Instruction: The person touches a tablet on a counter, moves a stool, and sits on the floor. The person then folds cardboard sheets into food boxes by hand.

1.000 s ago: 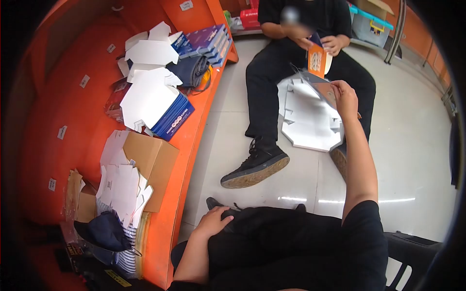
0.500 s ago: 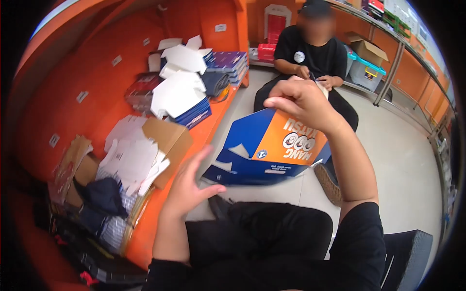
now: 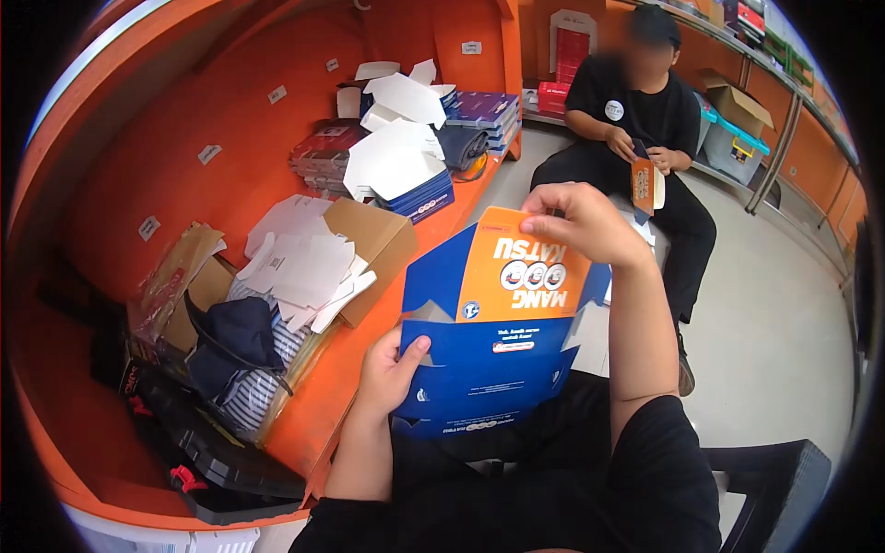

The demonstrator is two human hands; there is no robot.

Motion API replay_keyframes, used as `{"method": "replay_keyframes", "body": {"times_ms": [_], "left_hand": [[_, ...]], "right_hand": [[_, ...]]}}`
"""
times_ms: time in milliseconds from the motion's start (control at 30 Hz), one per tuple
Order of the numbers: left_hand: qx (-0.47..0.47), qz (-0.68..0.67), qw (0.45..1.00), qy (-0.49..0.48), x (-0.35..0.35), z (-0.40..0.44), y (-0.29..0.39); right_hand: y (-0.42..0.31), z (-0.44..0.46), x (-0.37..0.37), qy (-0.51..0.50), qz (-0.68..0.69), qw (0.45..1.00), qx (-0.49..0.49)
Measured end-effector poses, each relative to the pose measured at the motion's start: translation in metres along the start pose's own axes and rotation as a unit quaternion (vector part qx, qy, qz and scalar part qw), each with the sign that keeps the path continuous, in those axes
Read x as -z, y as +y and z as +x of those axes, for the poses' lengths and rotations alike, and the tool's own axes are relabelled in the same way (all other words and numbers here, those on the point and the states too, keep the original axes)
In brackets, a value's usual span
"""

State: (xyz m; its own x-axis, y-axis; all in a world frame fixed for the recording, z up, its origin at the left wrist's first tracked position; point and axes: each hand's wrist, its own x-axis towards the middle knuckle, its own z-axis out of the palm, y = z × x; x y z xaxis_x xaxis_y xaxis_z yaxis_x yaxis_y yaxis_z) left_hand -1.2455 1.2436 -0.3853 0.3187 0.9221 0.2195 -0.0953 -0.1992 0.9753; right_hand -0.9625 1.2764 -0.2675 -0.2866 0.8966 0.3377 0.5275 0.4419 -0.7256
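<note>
An unfolded cardboard box (image 3: pixel 489 359), blue with an orange panel, is held up in front of me over my lap. Its printing, "MANG KATSU", reads upside down. My right hand (image 3: pixel 590 226) pinches the top edge of the orange panel between thumb and fingers. At the left edge, my left hand (image 3: pixel 383 373) grips the blue part, thumb on the printed face and the other fingers mostly hidden behind. Several flaps stick out at the box's sides, and its lower end hangs over my black trousers.
Across from me a seated person (image 3: pixel 636 111) in black holds a small orange box (image 3: pixel 647 184). On the orange shelf (image 3: pixel 369 355) at left lie stacked flat boxes (image 3: pixel 406 198), white cardboard pieces (image 3: pixel 300 263), a dark cloth (image 3: pixel 241 332) and a black case (image 3: pixel 207 442). A black chair (image 3: pixel 770 488) stands at right.
My left hand, open and apart from the box before, has taken hold of its left edge. The box's lower blue panels now face me more fully. My view has turned left.
</note>
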Motion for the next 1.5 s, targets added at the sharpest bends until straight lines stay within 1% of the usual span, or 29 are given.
{"method": "replay_keyframes", "body": {"times_ms": [33, 67, 167, 233, 267, 300, 333, 367, 400, 467, 500, 533, 567, 633, 700, 733, 833, 867, 967, 1033, 1067, 1100, 1167, 1200, 1300, 1400, 1433, 1467, 1500], "left_hand": [[-0.025, -0.002, 1.0, 0.013, -0.006, -0.002, 0.005], [-0.051, -0.006, 0.998, 0.027, -0.011, -0.003, 0.009], [-0.034, -0.028, 0.999, 0.004, -0.014, -0.002, 0.017], [-0.052, -0.024, 0.997, 0.054, -0.009, 0.005, 0.015], [-0.06, -0.02, 0.995, 0.082, -0.005, 0.01, 0.012], [-0.117, -0.022, 0.985, 0.125, 0.001, 0.016, 0.01], [-0.134, -0.084, 0.975, 0.157, 0.0, 0.02, 0.016], [-0.151, -0.147, 0.96, 0.186, -0.003, 0.021, 0.024], [-0.131, -0.134, 0.966, 0.179, -0.004, 0.017, 0.031], [-0.096, -0.283, 0.947, 0.114, -0.014, 0.017, 0.024], [-0.074, -0.353, 0.93, 0.078, -0.02, 0.016, 0.019], [-0.072, -0.373, 0.924, -0.037, -0.023, 0.015, 0.013], [-0.068, -0.38, 0.919, -0.082, -0.029, 0.015, 0.006], [-0.07, -0.272, 0.96, 0.01, -0.045, 0.016, -0.001], [-0.059, -0.243, 0.968, 0.026, -0.047, 0.018, -0.001], [-0.058, -0.231, 0.971, 0.036, -0.049, 0.021, -0.001], [-0.094, -0.302, 0.947, -0.053, -0.057, 0.023, -0.002], [-0.106, -0.29, 0.949, -0.064, -0.057, 0.024, -0.009], [-0.099, -0.06, 0.993, -0.002, -0.068, 0.022, -0.016], [-0.054, -0.117, 0.991, 0.041, -0.069, 0.027, -0.018], [-0.034, -0.152, 0.987, 0.047, -0.069, 0.028, -0.018], [-0.014, -0.186, 0.981, 0.053, -0.067, 0.029, -0.018], [0.002, -0.2, 0.979, 0.042, -0.061, 0.03, -0.025], [0.008, -0.205, 0.978, 0.039, -0.06, 0.031, -0.023], [0.023, -0.201, 0.979, 0.021, -0.059, 0.032, -0.024], [0.0, -0.159, 0.987, 0.018, -0.064, 0.034, -0.024], [-0.071, -0.004, 0.997, 0.024, -0.062, 0.035, -0.025], [-0.14, 0.151, 0.978, 0.03, -0.058, 0.037, -0.024], [-0.206, 0.303, 0.93, 0.036, -0.056, 0.038, -0.024]], "right_hand": [[0.0, -0.001, 0.0, 0.011, -0.009, 1.0, 0.012], [-0.005, -0.003, 0.003, 0.035, -0.064, 0.995, 0.063], [-0.004, -0.011, 0.006, 0.113, -0.156, 0.975, 0.109], [-0.001, -0.009, -0.001, 0.227, -0.27, 0.93, 0.101], [-0.003, -0.011, -0.01, 0.312, -0.314, 0.887, 0.134], [-0.006, -0.016, -0.022, 0.398, -0.353, 0.831, 0.163], [-0.006, -0.024, -0.034, 0.413, -0.347, 0.828, 0.151], [-0.004, -0.031, -0.046, 0.402, -0.313, 0.846, 0.16], [0.001, -0.036, -0.06, 0.341, -0.206, 0.903, 0.16], [0.008, -0.046, -0.091, 0.223, -0.025, 0.965, 0.135], [0.011, -0.05, -0.106, 0.172, 0.047, 0.977, 0.115], [0.021, -0.052, -0.121, 0.129, 0.082, 0.983, 0.1], [0.029, -0.053, -0.135, 0.09, 0.118, 0.985, 0.086], [0.032, -0.055, -0.152, 0.058, 0.19, 0.978, 0.069], [0.03, -0.058, -0.154, 0.036, 0.23, 0.972, 0.033], [0.031, -0.057, -0.154, 0.053, 0.223, 0.972, 0.041], [0.038, -0.058, -0.156, 0.089, 0.191, 0.976, 0.054], [0.041, -0.057, -0.156, 0.094, 0.175, 0.979, 0.05], [0.047, -0.056, -0.16, 0.084, 0.174, 0.981, 0.032], [0.048, -0.055, -0.16, 0.072, 0.187, 0.98, 0.017], [0.046, -0.055, -0.156, 0.042, 0.23, 0.972, -0.008], [0.052, -0.053, -0.159, 0.032, 0.319, 0.947, 0.008], [0.065, -0.049, -0.169, 0.012, 0.487, 0.872, 0.04], [0.063, -0.049, -0.168, 0.002, 0.526, 0.849, 0.04], [0.055, -0.05, -0.171, -0.003, 0.588, 0.806, -0.062], [0.05, -0.056, -0.177, 0.001, 0.614, 0.782, -0.106], [0.049, -0.057, -0.18, -0.003, 0.624, 0.771, -0.122], [0.053, -0.058, -0.187, 0.017, 0.622, 0.774, -0.121], [0.054, -0.058, -0.189, 0.029, 0.635, 0.762, -0.126]]}}
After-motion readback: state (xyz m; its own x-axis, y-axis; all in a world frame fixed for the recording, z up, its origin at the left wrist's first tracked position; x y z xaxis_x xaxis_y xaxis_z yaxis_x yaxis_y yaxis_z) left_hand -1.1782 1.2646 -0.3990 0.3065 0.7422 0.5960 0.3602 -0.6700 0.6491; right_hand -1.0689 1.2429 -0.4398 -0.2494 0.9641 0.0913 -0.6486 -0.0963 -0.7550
